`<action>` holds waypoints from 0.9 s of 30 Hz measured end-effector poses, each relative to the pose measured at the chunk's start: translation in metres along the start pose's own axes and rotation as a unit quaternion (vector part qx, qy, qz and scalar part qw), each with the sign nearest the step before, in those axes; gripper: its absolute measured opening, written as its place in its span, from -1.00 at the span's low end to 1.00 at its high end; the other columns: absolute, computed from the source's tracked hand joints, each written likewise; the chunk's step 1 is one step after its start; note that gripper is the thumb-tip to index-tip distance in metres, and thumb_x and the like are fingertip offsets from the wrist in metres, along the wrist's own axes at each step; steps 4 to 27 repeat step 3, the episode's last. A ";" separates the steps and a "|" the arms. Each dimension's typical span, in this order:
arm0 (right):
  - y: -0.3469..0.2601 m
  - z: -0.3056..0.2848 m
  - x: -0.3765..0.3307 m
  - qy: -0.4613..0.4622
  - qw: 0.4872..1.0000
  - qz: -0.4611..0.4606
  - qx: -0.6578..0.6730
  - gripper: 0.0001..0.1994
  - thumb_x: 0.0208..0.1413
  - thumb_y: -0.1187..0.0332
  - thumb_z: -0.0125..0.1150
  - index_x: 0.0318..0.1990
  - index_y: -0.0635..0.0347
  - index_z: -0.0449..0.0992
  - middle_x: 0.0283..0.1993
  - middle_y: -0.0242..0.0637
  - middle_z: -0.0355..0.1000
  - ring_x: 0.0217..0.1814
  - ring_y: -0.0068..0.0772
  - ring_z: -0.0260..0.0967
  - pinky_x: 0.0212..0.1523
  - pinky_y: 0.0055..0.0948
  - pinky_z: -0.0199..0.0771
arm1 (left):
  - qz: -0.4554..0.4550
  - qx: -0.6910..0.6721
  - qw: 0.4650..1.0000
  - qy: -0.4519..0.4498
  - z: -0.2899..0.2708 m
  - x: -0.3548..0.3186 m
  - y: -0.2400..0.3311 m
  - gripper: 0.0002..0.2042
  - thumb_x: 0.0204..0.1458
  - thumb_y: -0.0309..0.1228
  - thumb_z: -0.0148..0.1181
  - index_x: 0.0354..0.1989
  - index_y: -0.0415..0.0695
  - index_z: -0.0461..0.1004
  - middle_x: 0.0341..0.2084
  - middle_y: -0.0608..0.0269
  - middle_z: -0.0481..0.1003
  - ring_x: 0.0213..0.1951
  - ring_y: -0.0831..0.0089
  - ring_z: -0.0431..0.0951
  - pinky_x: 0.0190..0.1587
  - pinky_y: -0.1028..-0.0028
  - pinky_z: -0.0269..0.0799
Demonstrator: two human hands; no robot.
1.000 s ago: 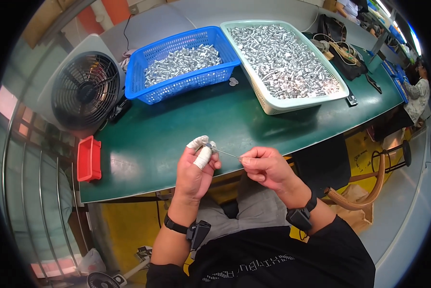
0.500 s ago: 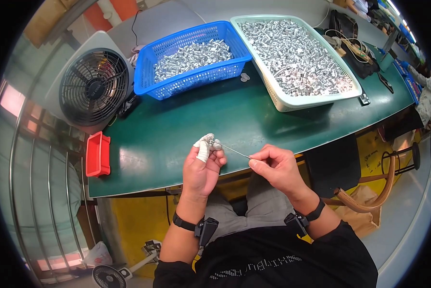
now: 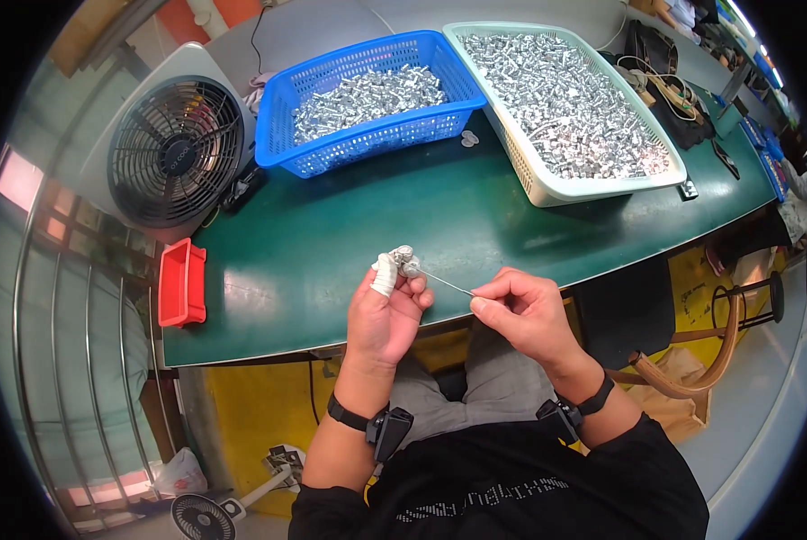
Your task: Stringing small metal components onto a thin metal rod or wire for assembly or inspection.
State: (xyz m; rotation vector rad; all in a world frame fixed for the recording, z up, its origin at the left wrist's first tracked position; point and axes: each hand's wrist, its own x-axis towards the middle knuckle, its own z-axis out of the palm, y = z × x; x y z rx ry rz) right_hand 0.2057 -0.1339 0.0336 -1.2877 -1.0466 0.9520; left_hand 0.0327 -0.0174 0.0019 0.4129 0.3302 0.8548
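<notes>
My left hand (image 3: 390, 310) is raised over the table's near edge, its thumb and some fingertips wrapped in white tape. Those fingers pinch a small silvery metal part (image 3: 403, 256), mostly covered by the tape. Between thumb and forefinger, my right hand (image 3: 525, 313) grips one end of a thin metal rod (image 3: 447, 283). The rod's far end meets the fingertips of my left hand at the small part; the exact contact is too small to make out.
On the green table (image 3: 331, 216) stand a blue basket (image 3: 367, 144) and a pale green basket (image 3: 592, 187), both holding many small metal parts. A red bin (image 3: 182, 283) and a box fan (image 3: 179, 153) are at the left. Two small discs (image 3: 469, 139) lie near the blue basket.
Both hands have shifted slightly right in the picture, still joined by the rod. The small part stays pinched in the left hand. The view itself has moved a little.
</notes>
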 end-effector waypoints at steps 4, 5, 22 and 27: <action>0.003 0.004 0.002 0.019 1.000 -0.007 0.015 -0.93 0.07 0.50 0.32 -0.30 0.29 0.62 -0.44 -0.51 0.37 -0.48 -0.79 0.18 -0.46 -0.68 0.17 | -0.003 0.000 1.000 -0.013 0.000 -0.001 0.000 -0.75 0.31 -0.27 -0.02 -0.04 -0.17 0.45 -0.30 0.27 0.47 -0.30 0.44 0.40 -0.27 0.40 0.35; 0.003 0.004 0.002 0.019 1.000 -0.007 0.015 -0.93 0.07 0.50 0.32 -0.30 0.29 0.62 -0.44 -0.51 0.37 -0.48 -0.79 0.18 -0.46 -0.68 0.17 | -0.003 0.000 1.000 -0.013 0.000 -0.001 0.000 -0.75 0.31 -0.27 -0.02 -0.04 -0.17 0.45 -0.30 0.27 0.47 -0.30 0.44 0.40 -0.27 0.40 0.35; 0.003 0.004 0.002 0.019 1.000 -0.007 0.015 -0.93 0.07 0.50 0.32 -0.30 0.29 0.62 -0.44 -0.51 0.37 -0.48 -0.79 0.18 -0.46 -0.68 0.17 | -0.003 0.000 1.000 -0.013 0.000 -0.001 0.000 -0.75 0.31 -0.27 -0.02 -0.04 -0.17 0.45 -0.30 0.27 0.47 -0.30 0.44 0.40 -0.27 0.40 0.35; 0.003 0.004 0.002 0.019 1.000 -0.007 0.015 -0.93 0.07 0.50 0.32 -0.30 0.29 0.62 -0.44 -0.51 0.37 -0.48 -0.79 0.18 -0.46 -0.68 0.17 | -0.003 0.000 1.000 -0.013 0.000 -0.001 0.000 -0.75 0.31 -0.27 -0.02 -0.04 -0.17 0.45 -0.30 0.27 0.47 -0.30 0.44 0.40 -0.27 0.40 0.35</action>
